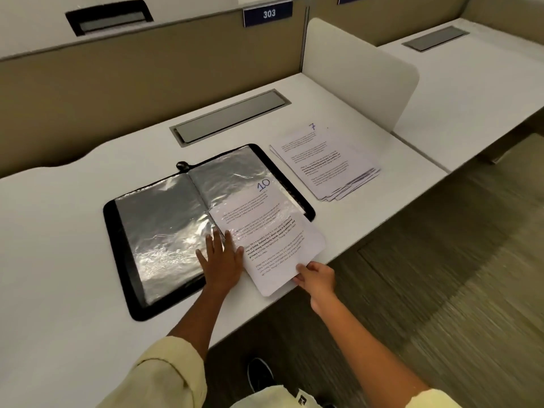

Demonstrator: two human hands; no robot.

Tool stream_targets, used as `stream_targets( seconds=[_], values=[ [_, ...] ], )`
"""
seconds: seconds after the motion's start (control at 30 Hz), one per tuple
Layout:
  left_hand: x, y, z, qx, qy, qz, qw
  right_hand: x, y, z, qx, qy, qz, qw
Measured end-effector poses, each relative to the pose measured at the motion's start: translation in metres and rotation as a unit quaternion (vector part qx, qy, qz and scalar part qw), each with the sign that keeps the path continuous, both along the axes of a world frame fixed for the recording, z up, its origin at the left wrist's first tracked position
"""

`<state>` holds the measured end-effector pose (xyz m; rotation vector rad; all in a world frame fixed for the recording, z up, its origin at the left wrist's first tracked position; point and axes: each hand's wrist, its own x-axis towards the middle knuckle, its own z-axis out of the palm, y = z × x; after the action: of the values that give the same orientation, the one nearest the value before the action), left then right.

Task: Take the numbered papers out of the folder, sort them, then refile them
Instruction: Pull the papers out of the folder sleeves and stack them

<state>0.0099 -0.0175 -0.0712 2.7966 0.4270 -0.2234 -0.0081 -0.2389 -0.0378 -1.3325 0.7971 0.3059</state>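
Observation:
A black folder with clear plastic sleeves lies open on the white desk. A sheet numbered 10 sits partly inside the right-hand sleeve, its lower half sticking out over the desk's front edge. My left hand presses flat on the sleeves near the folder's spine, fingers spread. My right hand pinches the bottom right corner of sheet 10. A loose stack of papers, with a sheet numbered 7 on top, lies to the right of the folder.
A grey cable hatch is set in the desk behind the folder. A white divider panel stands at the right, with another desk beyond. A sign reading 303 hangs on the back partition. Carpeted floor lies below the front edge.

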Motion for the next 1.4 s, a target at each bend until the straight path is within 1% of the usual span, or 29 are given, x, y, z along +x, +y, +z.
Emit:
stream_targets(
  seconds=[0.13,0.27,0.43,0.6,0.97,1.13,1.4],
  values=[
    [-0.015,-0.019,0.005,-0.001,0.013,-0.001,1.0,-0.022,-0.025,-0.003,0.015,-0.008,0.015,1.0],
    [-0.036,-0.041,0.009,-0.016,-0.007,-0.01,1.0,-0.043,-0.05,-0.002,0.02,-0.013,0.024,0.999],
    [-0.061,-0.072,0.01,-0.02,-0.002,-0.003,1.0,-0.067,-0.082,0.001,0.024,-0.017,0.037,0.999],
    [-0.085,-0.106,0.016,-0.041,-0.01,0.001,0.999,-0.093,-0.113,0.001,0.03,-0.022,0.038,0.999],
    [-0.106,-0.166,0.019,-0.038,-0.012,-0.012,0.999,-0.127,-0.178,0.003,0.044,-0.034,0.016,0.998],
    [-0.095,-0.188,0.028,-0.099,-0.053,-0.003,0.994,-0.125,-0.202,0.003,0.047,-0.044,-0.016,0.998],
    [-0.058,-0.216,0.039,-0.232,-0.112,0.038,0.966,-0.098,-0.223,0.013,0.076,-0.067,-0.07,0.992]
  ],
)
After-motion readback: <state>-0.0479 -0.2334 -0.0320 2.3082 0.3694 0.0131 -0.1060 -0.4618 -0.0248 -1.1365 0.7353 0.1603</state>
